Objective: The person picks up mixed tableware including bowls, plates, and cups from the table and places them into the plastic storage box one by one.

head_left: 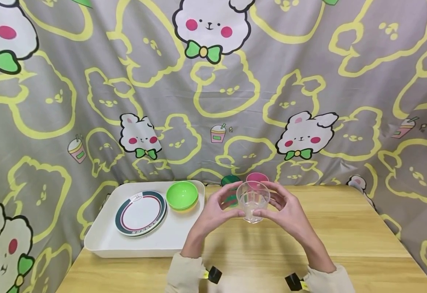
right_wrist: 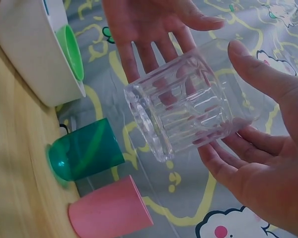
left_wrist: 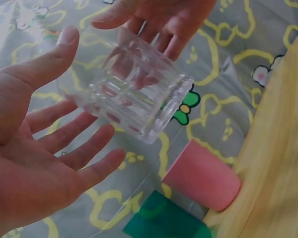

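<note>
A clear faceted cup [head_left: 252,199] is held upright above the table between both hands. My left hand [head_left: 220,207] holds its left side, thumb in front and fingers behind. On the right side my right hand [head_left: 284,207] holds it the same way, its thumb across the front. In the left wrist view the left fingers [left_wrist: 92,161] spread along the cup's side near its rim. The right thumb [right_wrist: 260,69] lies by the rim in the right wrist view. Behind the cup stand a green cup [right_wrist: 87,148] and a pink cup [right_wrist: 111,208].
A white tray [head_left: 99,240] stands on the left of the wooden table [head_left: 345,240]. In it lie stacked plates [head_left: 140,213] with dark green rims and a green bowl [head_left: 182,195] over a yellow one. A patterned curtain [head_left: 235,81] hangs behind the table.
</note>
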Motion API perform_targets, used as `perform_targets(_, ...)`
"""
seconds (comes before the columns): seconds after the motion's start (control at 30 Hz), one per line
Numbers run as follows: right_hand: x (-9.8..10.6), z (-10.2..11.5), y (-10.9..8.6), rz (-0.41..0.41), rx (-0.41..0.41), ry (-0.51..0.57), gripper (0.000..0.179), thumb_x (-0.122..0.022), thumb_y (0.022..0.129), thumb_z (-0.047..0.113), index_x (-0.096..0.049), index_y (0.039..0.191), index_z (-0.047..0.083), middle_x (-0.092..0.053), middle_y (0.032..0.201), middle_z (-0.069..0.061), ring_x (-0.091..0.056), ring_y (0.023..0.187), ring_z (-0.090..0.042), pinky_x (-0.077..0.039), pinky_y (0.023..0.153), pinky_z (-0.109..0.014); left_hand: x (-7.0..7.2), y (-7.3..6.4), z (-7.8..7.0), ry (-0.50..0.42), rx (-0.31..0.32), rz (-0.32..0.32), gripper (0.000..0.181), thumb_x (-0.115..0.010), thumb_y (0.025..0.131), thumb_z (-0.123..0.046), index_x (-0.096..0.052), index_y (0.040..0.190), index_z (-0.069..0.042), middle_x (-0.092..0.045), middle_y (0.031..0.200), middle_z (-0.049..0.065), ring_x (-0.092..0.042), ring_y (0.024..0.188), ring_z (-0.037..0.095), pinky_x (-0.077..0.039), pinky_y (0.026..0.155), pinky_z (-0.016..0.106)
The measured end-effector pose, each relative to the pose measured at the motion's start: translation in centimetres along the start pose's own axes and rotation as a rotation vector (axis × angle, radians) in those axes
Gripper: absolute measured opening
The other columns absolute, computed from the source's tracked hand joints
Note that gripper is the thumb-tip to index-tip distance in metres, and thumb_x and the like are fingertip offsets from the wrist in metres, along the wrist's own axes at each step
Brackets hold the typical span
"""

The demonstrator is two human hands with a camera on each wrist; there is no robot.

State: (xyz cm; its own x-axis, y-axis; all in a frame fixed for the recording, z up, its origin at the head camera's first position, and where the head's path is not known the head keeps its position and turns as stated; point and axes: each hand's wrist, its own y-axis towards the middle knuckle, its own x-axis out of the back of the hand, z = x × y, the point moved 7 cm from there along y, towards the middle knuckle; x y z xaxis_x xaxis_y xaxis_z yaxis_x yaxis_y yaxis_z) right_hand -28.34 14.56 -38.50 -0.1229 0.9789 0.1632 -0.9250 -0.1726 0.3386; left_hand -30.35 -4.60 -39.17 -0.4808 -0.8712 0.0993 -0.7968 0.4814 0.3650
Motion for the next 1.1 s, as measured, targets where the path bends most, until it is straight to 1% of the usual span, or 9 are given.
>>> perform_targets(0.07,0.0,0.0,-0.1,0.016,0.002,0.025,0.077,-0.088,0.078,0.001,-0.05,0.145,0.0,-0.053,0.144,-0.021,-0.056,0.131,-0.032,-0.049,0.103,-0.025,-0.2,0.0,0.0,-0.02,0.006,0.002,0.075,-0.081,0.086,0.001,-0.047,0.151,-0.005,-0.044,0.152,0.024,-0.044,0.139,0.046,-0.044,0.114,0.044)
perform_targets(0.13,0.0,-0.1,-0.2,0.03,0.001,0.048,0.077,-0.088,0.078,0.0,-0.05,0.145,0.0,-0.052,0.146,-0.02,-0.056,0.132,-0.026,-0.05,0.103,-0.028,-0.5,0.0,0.1,-0.037,0.017,0.005,0.075,-0.081,0.085,0.002,-0.046,0.151,-0.004,-0.044,0.153,0.023,-0.043,0.14,0.044,-0.044,0.114,0.042)
perform_targets(0.23,-0.1,-0.4,-0.4,0.051,-0.005,0.062,0.076,-0.088,0.078,0.0,-0.051,0.145,0.001,-0.052,0.145,-0.018,-0.055,0.131,-0.021,-0.051,0.102,-0.03,-0.8,-0.1,0.3,-0.032,0.033,0.012,0.077,-0.082,0.085,0.001,-0.046,0.152,-0.006,-0.046,0.153,0.017,-0.046,0.14,0.034,-0.045,0.113,0.041)
perform_targets(0.3,-0.2,-0.6,-0.5,0.069,-0.01,0.072,0.076,-0.088,0.078,0.0,-0.052,0.145,0.003,-0.052,0.145,-0.016,-0.054,0.131,-0.021,-0.052,0.101,-0.031,-0.9,-0.2,0.4,-0.023,0.036,0.015,0.076,-0.082,0.085,0.001,-0.046,0.152,-0.008,-0.047,0.152,0.014,-0.048,0.139,0.03,-0.045,0.113,0.042)
perform_targets(0.4,-0.5,-0.8,-0.6,0.1,-0.017,0.091,0.076,-0.087,0.078,-0.001,-0.052,0.146,0.003,-0.053,0.143,-0.017,-0.054,0.13,-0.022,-0.052,0.101,-0.033,-0.8,-0.4,0.4,-0.014,0.043,0.009,0.076,-0.083,0.084,0.001,-0.048,0.151,-0.01,-0.05,0.15,0.01,-0.049,0.139,0.026,-0.046,0.112,0.043)
perform_targets(0.6,-1.4,-0.7,-0.4,0.125,-0.011,0.109,0.076,-0.087,0.078,-0.002,-0.052,0.146,0.002,-0.053,0.142,-0.017,-0.055,0.128,-0.016,-0.053,0.101,-0.035,-0.2,-0.9,0.3,0.001,0.044,-0.005,0.075,-0.083,0.082,0.003,-0.05,0.149,-0.006,-0.052,0.148,0.01,-0.051,0.136,0.026,-0.049,0.109,0.042)
perform_targets(0.77,-1.9,-0.8,-0.4,0.146,0.0,0.114,0.076,-0.085,0.079,-0.004,-0.05,0.147,0.0,-0.052,0.143,-0.017,-0.055,0.128,-0.017,-0.054,0.101,-0.034,0.2,-1.2,0.4,0.027,0.051,-0.013,0.074,-0.084,0.082,0.001,-0.052,0.148,-0.007,-0.055,0.146,0.012,-0.053,0.134,0.025,-0.05,0.108,0.042)
perform_targets(0.93,-2.2,-0.9,-0.3,0.177,0.004,0.106,0.077,-0.084,0.082,-0.002,-0.047,0.149,-0.001,-0.05,0.147,-0.019,-0.054,0.13,-0.016,-0.052,0.103,-0.032,0.5,-1.4,0.5,0.052,0.072,-0.026,0.071,-0.086,0.081,0.0,-0.055,0.145,-0.009,-0.059,0.141,0.014,-0.055,0.131,0.028,-0.053,0.105,0.043)
perform_targets(1.1,-2.6,-1.0,-0.2,0.215,0.018,0.073,0.081,-0.085,0.083,0.002,-0.043,0.153,0.001,-0.043,0.156,-0.018,-0.049,0.137,-0.027,-0.051,0.104,-0.029,0.7,-1.6,0.9,0.062,0.11,-0.032,0.069,-0.085,0.082,0.001,-0.055,0.144,-0.008,-0.058,0.141,0.014,-0.057,0.129,0.031,-0.053,0.104,0.038)
